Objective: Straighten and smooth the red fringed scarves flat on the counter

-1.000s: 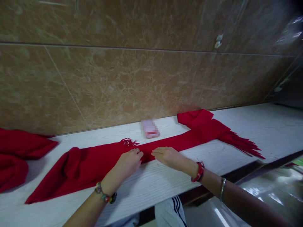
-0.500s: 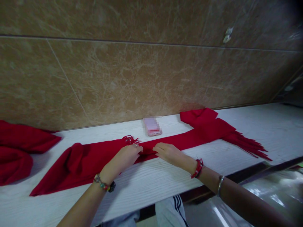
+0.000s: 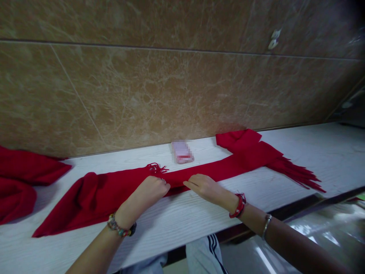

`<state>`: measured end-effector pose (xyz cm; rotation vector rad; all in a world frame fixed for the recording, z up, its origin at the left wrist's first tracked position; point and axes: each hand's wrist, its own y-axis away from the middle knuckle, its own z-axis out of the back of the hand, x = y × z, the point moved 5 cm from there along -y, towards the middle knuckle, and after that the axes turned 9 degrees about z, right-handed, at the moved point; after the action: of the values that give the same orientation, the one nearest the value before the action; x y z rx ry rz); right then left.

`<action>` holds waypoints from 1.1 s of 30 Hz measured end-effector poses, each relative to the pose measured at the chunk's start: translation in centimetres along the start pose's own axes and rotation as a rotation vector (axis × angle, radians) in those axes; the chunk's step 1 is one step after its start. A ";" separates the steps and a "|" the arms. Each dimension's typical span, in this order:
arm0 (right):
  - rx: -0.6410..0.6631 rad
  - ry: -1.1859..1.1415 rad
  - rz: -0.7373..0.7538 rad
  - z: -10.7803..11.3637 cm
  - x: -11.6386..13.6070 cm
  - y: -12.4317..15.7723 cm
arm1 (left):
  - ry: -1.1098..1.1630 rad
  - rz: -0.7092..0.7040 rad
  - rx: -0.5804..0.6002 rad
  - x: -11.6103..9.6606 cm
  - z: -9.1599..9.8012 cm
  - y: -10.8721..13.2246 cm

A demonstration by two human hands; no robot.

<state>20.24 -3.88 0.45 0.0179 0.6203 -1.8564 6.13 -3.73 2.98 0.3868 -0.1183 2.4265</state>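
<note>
A long red scarf (image 3: 225, 168) lies folded lengthwise across the white tabletop, with fringe at its right end and a few tassels showing near the middle. My left hand (image 3: 153, 189) is closed on the scarf's near edge, just below those tassels. A short way to the right, my right hand (image 3: 203, 185) pinches the same near edge between thumb and fingers. Between the two hands the edge is slightly lifted and a dark fold shows under it. The fingertips of both hands are partly hidden.
At the far left lies another heap of red cloth (image 3: 17, 179). A phone-like pink object (image 3: 182, 152), partly blurred, rests behind the scarf. A brown marbled wall (image 3: 159, 95) runs along the back of the white table (image 3: 162, 228). Someone's striped trouser leg (image 3: 203, 253) shows below the near edge.
My fingers have closed more tightly on the scarf's near edge, the left hand curling into a fist-like grip. The scarf stays almost where it was; the view has shifted slightly.
</note>
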 end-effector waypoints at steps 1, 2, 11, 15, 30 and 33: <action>-0.004 -0.004 -0.002 0.0 0.0 -0.1 | -0.005 -0.002 0.000 -0.1 -0.1 -0.1; -0.013 -0.010 -0.008 0.0 0.0 -0.2 | -0.007 -0.005 -0.005 -0.1 -0.1 -0.1; -0.077 -0.072 -0.026 -0.3 -0.4 0.3 | 0.070 0.025 -0.036 0.4 0.2 0.2; -0.010 -0.102 0.004 -0.9 -0.2 0.5 | 0.113 0.013 0.038 0.0 -0.3 0.3; 0.041 -0.121 0.009 -0.7 -0.1 0.6 | 0.184 -0.023 0.043 0.8 0.0 0.6; 0.046 -0.169 -0.026 -0.7 -0.2 0.5 | 0.223 -0.008 0.012 0.6 0.0 0.3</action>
<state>20.59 -3.52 -0.35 -0.1158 0.4631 -1.8739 5.54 -3.59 3.21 0.1196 -0.0038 2.4450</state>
